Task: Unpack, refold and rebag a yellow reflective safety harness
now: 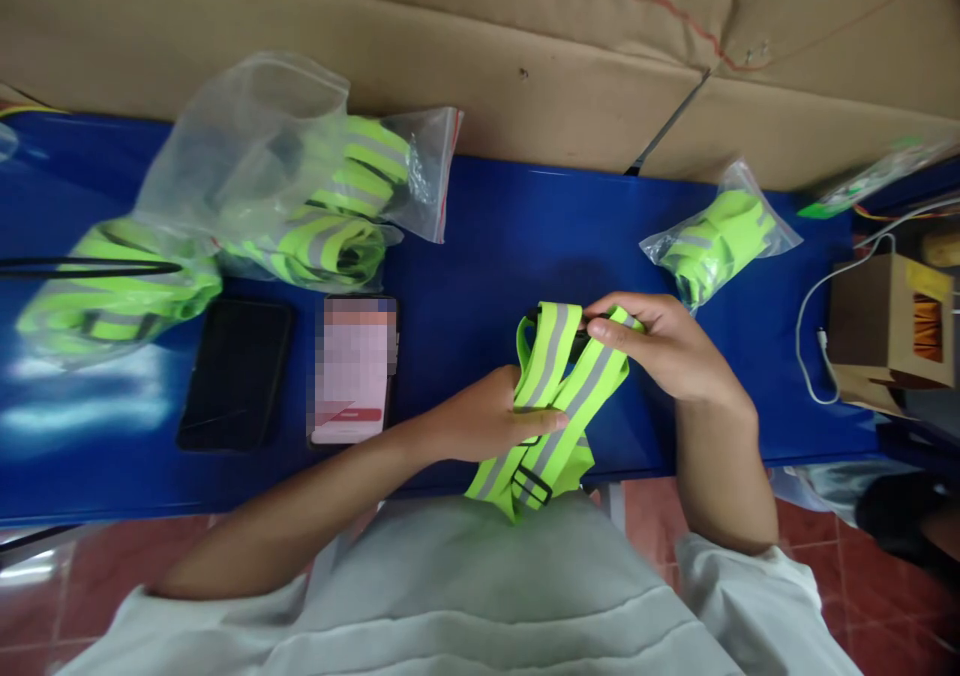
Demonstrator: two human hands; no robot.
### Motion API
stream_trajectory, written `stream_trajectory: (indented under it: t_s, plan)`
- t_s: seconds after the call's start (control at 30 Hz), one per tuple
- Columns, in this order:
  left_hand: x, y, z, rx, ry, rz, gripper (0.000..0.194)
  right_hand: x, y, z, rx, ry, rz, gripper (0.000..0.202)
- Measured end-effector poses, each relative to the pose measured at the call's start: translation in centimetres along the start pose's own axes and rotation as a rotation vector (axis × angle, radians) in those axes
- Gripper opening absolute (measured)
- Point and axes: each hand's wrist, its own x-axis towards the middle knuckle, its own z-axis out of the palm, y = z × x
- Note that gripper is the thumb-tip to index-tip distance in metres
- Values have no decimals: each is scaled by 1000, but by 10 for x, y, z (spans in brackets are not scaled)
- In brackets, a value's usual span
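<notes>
both hands closed on the reflective strap (559,396) at the table's (465,246) near edge: left hand (484,421) pinches mid-fold, right hand (660,346) grips the top loop. looks light, floppy, non-slip webbing; best held at the folds, buckle (531,484) dangling below.

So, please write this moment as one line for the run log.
left hand: grips neon-yellow reflective strap | right hand: pinches strap top | surface: blue table
</notes>
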Motion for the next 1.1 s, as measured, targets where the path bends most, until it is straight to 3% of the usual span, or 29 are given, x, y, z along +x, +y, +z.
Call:
stream_trajectory:
  t_s: [0.13, 0.33, 0.43, 0.57, 0.63, 0.7, 0.77, 0.9, 1.03, 1.1]
  plan:
    - [2, 0, 2, -107, -66, 22, 42, -1, -3, 10, 136, 62, 56, 21]
    - [-2, 6, 0, -142, -115, 124, 37, 5, -8, 14, 415, -52, 261, 34]
    - [-4, 6, -9, -31, -65, 122, 35, 4, -9, 11, 147, 43, 78, 27]
    - [-5, 15, -20, -45, -160, 80, 42, -11, -22, 12, -346, 227, -247, 13]
    - [-7, 23, -21, -102, -36, 141, 57, -19, -30, 15, -384, 169, -354, 10]
    - [-10, 30, -20, -144, 183, 241, 73, -22, -36, 18, -367, 92, -438, 10]
    - [-12, 33, -18, -131, 325, 316, 76, -21, -37, 21, -386, 84, -516, 13]
    - [-16, 28, -10, 58, 416, 264, 67, -19, -29, 28, -520, 258, -681, 24]
    - [-21, 25, -4, 174, 582, 247, 91, -19, -19, 34, -589, 345, -722, 36]
    - [-21, 28, -5, 154, 621, 221, 89, -18, -16, 36, -577, 372, -745, 37]
